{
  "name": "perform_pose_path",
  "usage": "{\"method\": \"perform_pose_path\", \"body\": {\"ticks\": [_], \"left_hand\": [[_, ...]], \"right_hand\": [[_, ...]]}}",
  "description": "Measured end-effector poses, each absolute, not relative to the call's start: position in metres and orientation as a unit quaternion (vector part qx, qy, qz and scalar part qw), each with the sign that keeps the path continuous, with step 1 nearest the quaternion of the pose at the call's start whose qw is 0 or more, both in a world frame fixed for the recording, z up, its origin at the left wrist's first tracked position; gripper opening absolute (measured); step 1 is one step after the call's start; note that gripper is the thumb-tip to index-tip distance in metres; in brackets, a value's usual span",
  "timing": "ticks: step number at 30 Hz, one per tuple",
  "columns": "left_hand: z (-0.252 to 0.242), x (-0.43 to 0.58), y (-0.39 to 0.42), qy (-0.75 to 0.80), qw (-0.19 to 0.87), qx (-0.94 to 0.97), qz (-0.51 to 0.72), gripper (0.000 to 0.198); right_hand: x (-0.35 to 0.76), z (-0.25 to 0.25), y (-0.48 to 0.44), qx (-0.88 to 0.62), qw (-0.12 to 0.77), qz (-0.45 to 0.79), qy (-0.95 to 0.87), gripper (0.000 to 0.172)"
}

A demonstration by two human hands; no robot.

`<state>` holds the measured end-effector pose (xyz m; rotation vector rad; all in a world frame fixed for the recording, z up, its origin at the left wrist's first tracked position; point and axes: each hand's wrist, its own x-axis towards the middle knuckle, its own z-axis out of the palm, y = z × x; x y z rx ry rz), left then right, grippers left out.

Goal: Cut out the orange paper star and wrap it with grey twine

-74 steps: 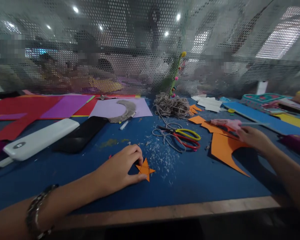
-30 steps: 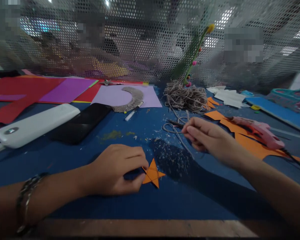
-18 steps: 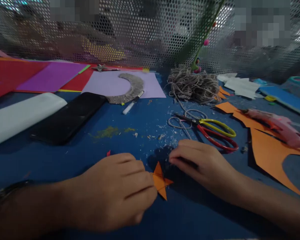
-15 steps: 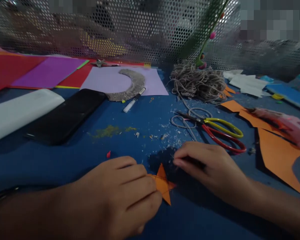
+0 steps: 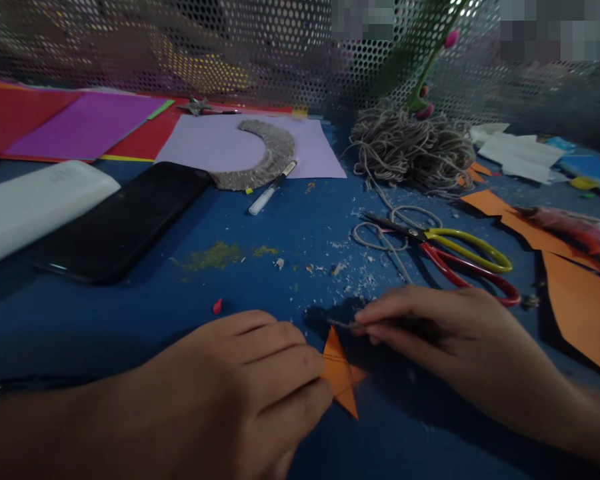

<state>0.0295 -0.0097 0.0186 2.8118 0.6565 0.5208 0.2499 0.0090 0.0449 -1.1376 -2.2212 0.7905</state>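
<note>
An orange paper star (image 5: 341,377) with dark lines across it is held by its left side in my left hand (image 5: 245,380). The fingers are closed and hide part of the star. My right hand (image 5: 430,340) pinches the end of a grey yarn strand (image 5: 341,324), which pokes out just above the star's top point. That strand appears to run back past a loop to the heap of grey yarn (image 5: 410,150). Beyond my right hand lie scissors with one yellow and one red handle (image 5: 473,257), resting slightly spread on the blue table (image 5: 260,260).
A yarn-wrapped crescent (image 5: 275,150) lies on lilac paper (image 5: 195,143), with a pen (image 5: 273,189) beside it. At left are a black phone (image 5: 130,220) and a white oblong object (image 5: 40,203). Orange paper scraps (image 5: 580,300) and a pink glue gun (image 5: 575,230) are at right.
The yarn end now shows plainly in my right fingertips, near the star's top. The star appears tilted up and a little further right. The whole view has shifted slightly.
</note>
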Motion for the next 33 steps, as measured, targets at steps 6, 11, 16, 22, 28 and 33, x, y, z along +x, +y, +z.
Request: {"method": "perform_pose_path", "body": {"ticks": [6,11,16,22,28,33], "left_hand": [[0.018,0.031,-0.008,0.211,0.100,0.951,0.204,0.022],[0.020,0.032,-0.005,0.196,0.103,0.955,0.199,0.021],[0.022,0.032,-0.004,0.198,0.093,0.956,0.196,0.020],[0.025,0.030,-0.002,0.193,0.091,0.957,0.196,0.020],[0.025,0.031,-0.003,0.199,0.083,0.958,0.189,0.021],[0.029,0.031,-0.002,0.246,0.066,0.946,0.201,0.028]], "right_hand": [[0.249,0.046,0.010,-0.414,0.222,0.271,-0.840,0.009],[0.245,0.043,0.010,-0.394,0.226,0.216,-0.864,0.003],[0.245,0.040,0.010,-0.366,0.223,0.177,-0.886,0.010],[0.244,0.040,0.010,-0.379,0.213,0.165,-0.885,0.012],[0.244,0.040,0.010,-0.374,0.206,0.147,-0.892,0.015],[0.245,0.040,0.012,-0.369,0.200,0.142,-0.896,0.019]]}}
